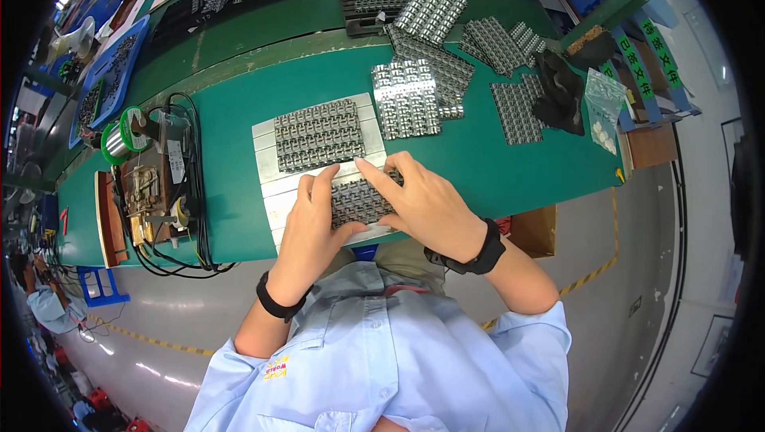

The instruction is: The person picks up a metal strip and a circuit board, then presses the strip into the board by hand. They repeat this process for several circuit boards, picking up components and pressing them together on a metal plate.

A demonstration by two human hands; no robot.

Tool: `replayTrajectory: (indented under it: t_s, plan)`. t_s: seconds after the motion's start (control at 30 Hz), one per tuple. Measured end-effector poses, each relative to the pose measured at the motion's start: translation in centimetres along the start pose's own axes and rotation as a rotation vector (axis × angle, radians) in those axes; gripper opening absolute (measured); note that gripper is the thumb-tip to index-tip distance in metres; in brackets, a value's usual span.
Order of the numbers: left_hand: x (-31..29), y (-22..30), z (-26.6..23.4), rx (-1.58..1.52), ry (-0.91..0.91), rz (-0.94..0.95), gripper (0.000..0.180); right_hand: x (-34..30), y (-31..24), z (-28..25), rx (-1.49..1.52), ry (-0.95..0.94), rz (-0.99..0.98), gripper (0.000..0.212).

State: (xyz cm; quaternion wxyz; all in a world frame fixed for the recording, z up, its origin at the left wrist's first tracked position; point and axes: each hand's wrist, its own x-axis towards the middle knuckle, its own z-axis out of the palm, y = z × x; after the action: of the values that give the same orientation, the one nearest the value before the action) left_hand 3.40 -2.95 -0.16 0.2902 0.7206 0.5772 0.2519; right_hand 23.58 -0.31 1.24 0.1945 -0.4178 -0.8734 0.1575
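Note:
A silver slatted metal plate point(264, 162) lies on the green bench in front of me. On its far part rests a grey panel point(320, 135) made of rows of small metal parts. A similar panel point(357, 202) sits on the near part, between my two hands. My left hand point(306, 215) grips its left edge, thumb near the front and fingers along the far side. My right hand point(430, 202) holds the right end with thumb and index finger, covering that corner. Just beyond the plate, a shinier silver panel point(405, 99) lies on the bench.
More panels point(430, 9) are piled at the back and right, near a black cloth point(558, 93) and a clear plastic bag point(604, 109). At left stand a green solder-wire spool point(119, 137), a soldering fixture point(151, 193) and black cables point(199, 193). A blue tray point(111, 73) lies farther left.

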Motion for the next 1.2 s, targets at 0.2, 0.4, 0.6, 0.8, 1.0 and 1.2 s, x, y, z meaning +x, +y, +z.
replayTrajectory:
  t_s: [0.2,0.4,0.6,0.8,1.0,1.2]
  plan:
    - [0.1,-0.1,0.0,-0.045,-0.003,0.010,0.091,0.6,0.6,-0.4,0.097,-0.092,-0.015,0.087]
    - [-1.3,-0.9,-0.4,-0.076,0.024,0.074,0.100,0.0,0.6,-0.4,0.190,-0.085,-0.016,0.086]
    - [-2.3,-1.4,0.3,-0.120,0.088,-0.051,0.100,-0.2,0.6,0.0,0.192,-0.057,0.005,0.084]
    - [-2.3,-2.1,1.2,-0.088,0.143,-0.041,0.093,0.1,0.5,-0.1,0.189,-0.092,0.035,0.086]
    - [-2.2,-2.1,1.5,-0.114,0.161,-0.050,0.090,0.5,0.8,0.0,0.177,-0.151,0.049,0.090]
    - [-1.8,-1.8,1.0,-0.184,0.125,-0.090,0.090,0.7,1.1,0.0,0.217,-0.181,0.058,0.091]
